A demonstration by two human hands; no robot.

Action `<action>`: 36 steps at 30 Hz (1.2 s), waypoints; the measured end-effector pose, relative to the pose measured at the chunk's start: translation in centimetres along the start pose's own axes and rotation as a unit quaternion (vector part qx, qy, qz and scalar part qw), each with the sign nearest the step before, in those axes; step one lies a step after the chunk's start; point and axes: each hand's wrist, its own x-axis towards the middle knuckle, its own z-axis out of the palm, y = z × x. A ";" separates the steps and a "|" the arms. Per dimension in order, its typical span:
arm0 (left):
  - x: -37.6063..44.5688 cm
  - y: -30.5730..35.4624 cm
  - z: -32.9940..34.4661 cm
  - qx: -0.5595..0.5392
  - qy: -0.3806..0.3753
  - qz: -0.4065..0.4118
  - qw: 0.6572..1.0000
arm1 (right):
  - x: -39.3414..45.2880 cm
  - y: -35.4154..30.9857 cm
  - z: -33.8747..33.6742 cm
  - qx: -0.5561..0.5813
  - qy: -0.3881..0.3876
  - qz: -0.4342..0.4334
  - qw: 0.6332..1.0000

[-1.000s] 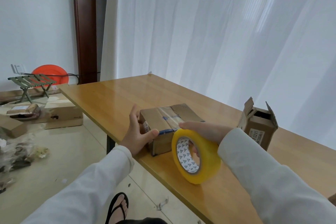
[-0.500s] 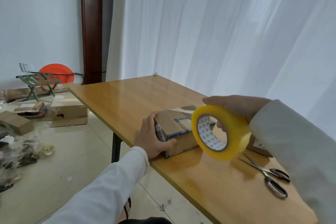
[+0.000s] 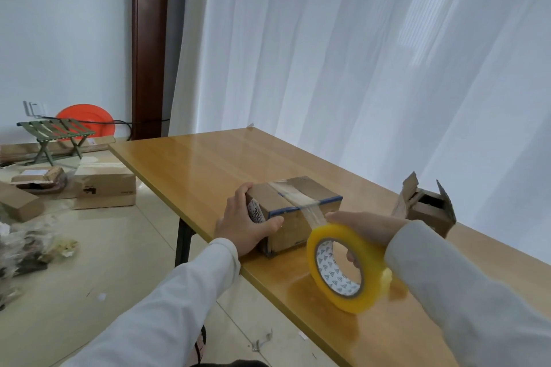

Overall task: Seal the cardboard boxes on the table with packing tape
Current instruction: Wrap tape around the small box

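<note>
Gripping the closed box (image 3: 293,211), left hand (image 3: 244,225); right hand (image 3: 362,225) holds tape roll (image 3: 343,265).

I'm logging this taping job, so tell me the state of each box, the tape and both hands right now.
Near box: flaps closed, tape strip across the top.
Far box: flaps open, untaped.
Tape roll: off the table, a strip runs to the near box.
Left hand: grips the near box's end.
Right hand: holds the tape roll.

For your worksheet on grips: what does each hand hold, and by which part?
Left hand grips the taped cardboard box by its near-left end. Right hand holds the tape roll, fingers through its core.
</note>
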 end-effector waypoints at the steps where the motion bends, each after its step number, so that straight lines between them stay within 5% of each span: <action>1: 0.3 0.2 -0.1 -0.029 -0.002 -0.017 0.999 | -0.1 -0.4 0.1 0.018 -0.001 -0.002 1.000; 13: 2.5 2.5 -1.4 -0.120 -0.049 -0.135 0.982 | 2.5 1.6 -0.6 0.182 -0.020 -0.136 0.974; 21: 3.0 3.0 -2.5 -0.216 -0.099 -0.184 0.954 | 2.8 -1.7 0.9 -0.015 0.041 -0.116 0.992; 26: 2.6 3.1 -2.4 -0.188 -0.105 -0.219 0.952 | 2.6 -1.1 -0.1 0.025 0.015 -0.055 0.998; 29: 3.3 2.4 -1.3 -0.113 -0.010 -0.143 0.983 | 2.4 -1.0 -0.4 0.042 0.011 -0.054 0.998; 32: 2.8 2.8 -0.4 -0.224 0.079 -0.039 0.971 | 2.3 -1.2 -0.3 0.039 0.014 -0.042 0.998; 36: 0.6 1.7 0.8 -0.247 0.051 0.125 0.960 | 2.4 -1.2 -0.4 0.051 0.006 -0.044 0.998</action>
